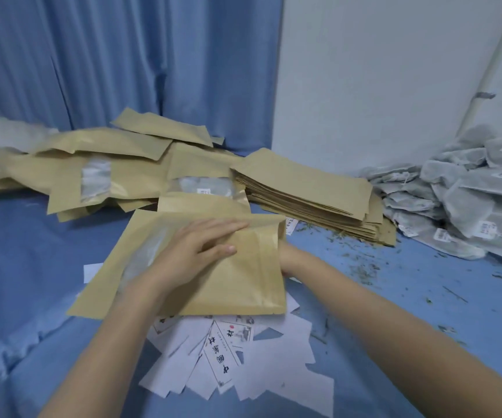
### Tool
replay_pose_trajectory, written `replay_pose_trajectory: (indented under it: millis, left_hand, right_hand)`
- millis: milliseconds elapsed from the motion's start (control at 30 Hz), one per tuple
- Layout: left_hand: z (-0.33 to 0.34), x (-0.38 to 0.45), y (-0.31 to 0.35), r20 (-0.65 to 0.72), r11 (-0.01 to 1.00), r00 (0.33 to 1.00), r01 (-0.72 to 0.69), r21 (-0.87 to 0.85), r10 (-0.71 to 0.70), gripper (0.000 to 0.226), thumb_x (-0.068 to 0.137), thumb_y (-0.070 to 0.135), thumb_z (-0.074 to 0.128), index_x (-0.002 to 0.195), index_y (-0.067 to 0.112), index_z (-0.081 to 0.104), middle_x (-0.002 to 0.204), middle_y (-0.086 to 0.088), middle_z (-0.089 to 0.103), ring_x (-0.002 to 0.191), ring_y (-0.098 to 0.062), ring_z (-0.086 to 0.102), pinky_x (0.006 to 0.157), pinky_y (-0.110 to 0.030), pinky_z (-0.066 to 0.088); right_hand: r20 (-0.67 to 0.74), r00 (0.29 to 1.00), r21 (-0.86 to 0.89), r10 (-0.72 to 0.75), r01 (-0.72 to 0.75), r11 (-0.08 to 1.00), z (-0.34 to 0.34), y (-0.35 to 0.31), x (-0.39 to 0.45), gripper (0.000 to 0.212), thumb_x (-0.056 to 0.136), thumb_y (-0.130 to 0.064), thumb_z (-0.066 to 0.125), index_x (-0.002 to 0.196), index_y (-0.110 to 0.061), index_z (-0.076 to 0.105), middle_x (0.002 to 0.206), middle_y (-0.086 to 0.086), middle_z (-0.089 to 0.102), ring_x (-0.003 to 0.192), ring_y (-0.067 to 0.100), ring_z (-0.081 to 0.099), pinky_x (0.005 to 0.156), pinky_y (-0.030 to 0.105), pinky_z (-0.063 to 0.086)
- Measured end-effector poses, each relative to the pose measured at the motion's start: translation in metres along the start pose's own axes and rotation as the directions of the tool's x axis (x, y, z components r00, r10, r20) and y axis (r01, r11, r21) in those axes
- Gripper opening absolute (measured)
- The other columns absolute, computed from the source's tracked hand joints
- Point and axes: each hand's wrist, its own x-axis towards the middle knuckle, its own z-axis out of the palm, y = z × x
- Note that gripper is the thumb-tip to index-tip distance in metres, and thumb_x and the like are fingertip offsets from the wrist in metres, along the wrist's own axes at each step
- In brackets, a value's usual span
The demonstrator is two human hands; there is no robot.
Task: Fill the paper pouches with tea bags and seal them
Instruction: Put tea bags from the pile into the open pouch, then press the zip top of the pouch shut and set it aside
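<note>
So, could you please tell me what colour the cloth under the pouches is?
Blue; the cloth shows best in the head view.

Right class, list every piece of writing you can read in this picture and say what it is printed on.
"中国": large black characters on a white paper card; its remaining characters are too blurred.
White tags on the grey mesh tea bags: print too small.
White label behind a brown paper pouch window: unreadable.

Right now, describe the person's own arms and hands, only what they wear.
Both forearms are bare as far as the picture shows: no sleeves or cuffs in view. The left hand wears no glove, ring or watch that can be seen. The right hand is mostly hidden behind a paper pouch; its wrist looks bare too.
</note>
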Motion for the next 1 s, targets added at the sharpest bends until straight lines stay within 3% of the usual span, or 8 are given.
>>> replay_pose_trajectory:
  millis: [167, 367, 500, 633, 700, 800, 933, 1000]
  left_hand:
    - [0.004, 0.009, -0.018, -0.042, 0.996, 0.997, 0.072, 0.051, -0.069, 0.042, 0.091, 0.027, 0.059, 0.131, 0.036, 0.052, 0.136, 0.015, 0.052, 0.129, -0.008, 0.043, 0.109, -0.042, 0.03]
    - [0.009, 0.013, -0.02, -0.036, 0.993, 0.995, 0.091, 0.08, -0.088, 0.037, 0.093, 0.031, 0.056, 0.13, 0.039, 0.054, 0.133, 0.02, 0.053, 0.125, -0.007, 0.045, 0.106, -0.046, 0.032]
    - [0.008, 0.012, -0.019, -0.031, 0.995, 0.996, 0.085, 0.046, -0.084, 0.036, 0.094, 0.03, 0.055, 0.129, 0.038, 0.054, 0.13, 0.021, 0.055, 0.122, -0.007, 0.048, 0.104, -0.045, 0.034]
    - [0.005, 0.011, -0.02, -0.014, 0.996, 0.996, 0.094, -0.011, -0.094, 0.035, 0.094, 0.029, 0.056, 0.127, 0.038, 0.056, 0.127, 0.02, 0.058, 0.119, -0.009, 0.05, 0.104, -0.046, 0.035]
    - [0.004, 0.011, -0.019, -0.012, 0.994, 0.995, 0.094, -0.052, -0.094, 0.033, 0.092, 0.03, 0.057, 0.123, 0.041, 0.057, 0.122, 0.022, 0.06, 0.117, -0.01, 0.053, 0.104, -0.043, 0.037]
    - [0.002, 0.011, -0.014, 0.015, 0.98, 0.996, 0.087, -0.181, -0.086, 0.035, 0.084, 0.039, 0.058, 0.119, 0.044, 0.06, 0.119, 0.025, 0.062, 0.115, -0.002, 0.054, 0.1, -0.026, 0.04]
    - [0.003, 0.014, -0.002, 0.098, 0.968, 0.994, 0.08, -0.238, -0.058, 0.037, 0.082, 0.04, 0.058, 0.119, 0.044, 0.059, 0.12, 0.027, 0.061, 0.117, 0.008, 0.051, 0.098, -0.012, 0.037]
    - [0.006, 0.015, 0.004, 0.129, 0.963, 0.991, 0.075, -0.257, -0.042, 0.037, 0.085, 0.038, 0.057, 0.121, 0.043, 0.059, 0.12, 0.028, 0.06, 0.117, 0.009, 0.05, 0.095, -0.009, 0.036]
  right_hand:
    - [-0.38, 0.895, -0.152, -0.233, 0.188, 0.97, -0.026, 0.04, -0.007, 0.016, 0.085, -0.012, 0.062, 0.1, -0.014, 0.067, 0.096, -0.002, 0.068, 0.084, 0.008, 0.059, 0.076, 0.019, 0.042]
    - [-0.17, 0.981, -0.618, 0.09, -0.178, 0.766, -0.047, 0.08, -0.014, 0.073, 0.077, -0.053, 0.067, 0.133, -0.012, 0.046, 0.124, 0.007, 0.046, 0.108, 0.021, 0.05, 0.087, 0.029, 0.042]
    - [-0.186, 0.976, -0.54, 0.111, -0.196, 0.819, -0.049, 0.078, -0.01, 0.045, 0.075, -0.041, 0.073, 0.1, -0.003, 0.065, 0.092, 0.01, 0.066, 0.086, 0.023, 0.061, 0.067, 0.034, 0.047]
    - [-0.318, 0.934, -0.537, -0.165, -0.034, 0.843, -0.065, 0.075, -0.019, 0.02, 0.08, -0.022, 0.07, 0.064, -0.024, 0.059, 0.057, -0.009, 0.048, 0.059, 0.009, 0.044, 0.055, 0.025, 0.034]
    - [-0.395, 0.831, -0.463, -0.391, 0.188, 0.866, -0.065, 0.071, -0.026, 0.018, 0.081, -0.011, 0.068, 0.068, -0.023, 0.07, 0.065, -0.015, 0.063, 0.067, 0.0, 0.057, 0.069, 0.019, 0.045]
    - [-0.298, 0.697, -0.544, -0.653, 0.438, 0.716, -0.05, 0.058, -0.028, 0.021, 0.074, 0.007, 0.069, 0.085, -0.009, 0.077, 0.09, 0.001, 0.074, 0.091, 0.009, 0.066, 0.083, 0.019, 0.05]
    - [-0.159, 0.656, -0.695, -0.738, 0.456, 0.556, -0.023, 0.038, -0.021, 0.017, 0.053, 0.018, 0.07, 0.061, 0.004, 0.069, 0.063, 0.016, 0.066, 0.061, 0.029, 0.067, 0.051, 0.031, 0.055]
    - [-0.22, 0.717, -0.677, -0.661, 0.375, 0.633, -0.016, 0.039, -0.011, 0.018, 0.06, 0.021, 0.067, 0.072, 0.008, 0.068, 0.073, 0.022, 0.067, 0.069, 0.031, 0.067, 0.057, 0.029, 0.054]
